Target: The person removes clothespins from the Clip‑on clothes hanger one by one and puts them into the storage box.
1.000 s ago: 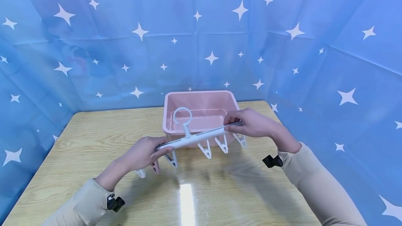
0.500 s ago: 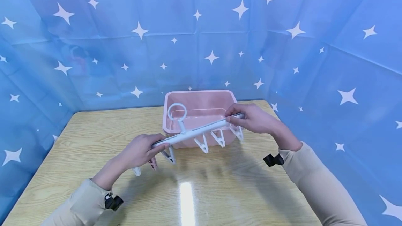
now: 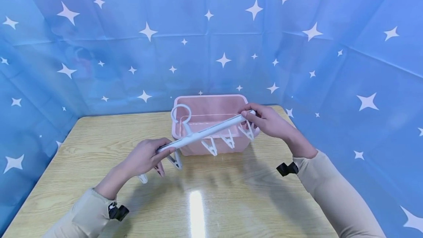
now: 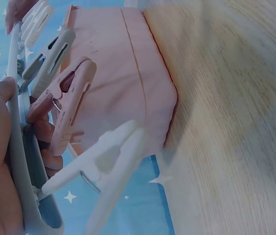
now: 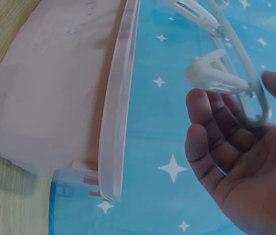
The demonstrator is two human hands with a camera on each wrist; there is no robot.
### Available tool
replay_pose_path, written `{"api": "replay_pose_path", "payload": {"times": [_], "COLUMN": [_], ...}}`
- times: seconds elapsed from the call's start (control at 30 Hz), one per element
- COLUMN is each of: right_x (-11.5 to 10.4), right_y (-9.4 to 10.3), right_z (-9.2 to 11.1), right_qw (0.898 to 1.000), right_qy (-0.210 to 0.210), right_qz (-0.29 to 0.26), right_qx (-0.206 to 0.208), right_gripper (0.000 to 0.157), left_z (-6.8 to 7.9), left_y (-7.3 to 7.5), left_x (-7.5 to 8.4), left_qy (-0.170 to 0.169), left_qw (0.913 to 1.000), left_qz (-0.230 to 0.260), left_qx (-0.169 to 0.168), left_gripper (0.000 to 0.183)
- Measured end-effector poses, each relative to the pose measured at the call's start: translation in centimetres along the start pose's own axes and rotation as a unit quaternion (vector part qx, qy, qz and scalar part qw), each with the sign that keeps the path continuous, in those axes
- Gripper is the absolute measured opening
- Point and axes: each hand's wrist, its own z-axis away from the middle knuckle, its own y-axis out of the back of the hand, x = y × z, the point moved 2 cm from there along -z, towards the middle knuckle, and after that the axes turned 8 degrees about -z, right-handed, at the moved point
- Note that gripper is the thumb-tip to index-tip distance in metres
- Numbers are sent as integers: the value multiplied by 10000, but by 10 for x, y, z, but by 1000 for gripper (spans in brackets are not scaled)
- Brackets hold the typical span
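Both hands hold a white clip hanger (image 3: 208, 132) with a round hook (image 3: 181, 113), tilted so its right end is higher. My left hand (image 3: 147, 156) grips the left end, thumb on the near side. My right hand (image 3: 269, 120) pinches the right end, fingers curled about it in the right wrist view. Several clothespins dangle from the bar: a white one (image 4: 101, 171), a pink one (image 4: 74, 100) and a grey one (image 4: 50, 61) near the left hand, and a white one (image 5: 216, 73) at the right hand. Behind the hanger stands a pink plastic basin (image 3: 211, 98).
The wooden table (image 3: 109, 135) carries the basin near its back edge. A blue cloth backdrop (image 3: 198, 65) with white stars rises behind the table and along both sides. A bright light reflection lies on the tabletop in front.
The hanger has shifted up and slightly left, its right end rising more, so it slants more steeply. Both hands keep hold of it. The basin has stayed in place.
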Motion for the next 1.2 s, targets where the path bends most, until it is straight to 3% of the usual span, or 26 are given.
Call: {"api": "replay_pose_path", "payload": {"times": [0.2,0.57,0.73,1.07,1.2], "right_x": [3,10,11,17,18], "right_y": [0,-4,-8,-21,-26], "right_z": [-1,3,4,1,-2], "right_qw": [9958,9881,9816,9566,9362], "right_qy": [191,39,172,278,263], "right_qz": [-886,-1538,-1891,-2719,-3295], "right_qx": [-141,-95,-195,-1013,-1193], "right_gripper": [44,62,67,62,54], "left_z": [1,2,2,0,0], "left_y": [3,7,7,7,7], "left_x": [0,-1,-2,-3,-3], "left_qy": [85,280,229,197,188], "left_qw": [9999,9985,9993,9996,9997], "left_qz": [118,460,294,120,155], "left_qx": [-16,-30,72,148,100], "left_gripper": [29,30,31,30,30]}}
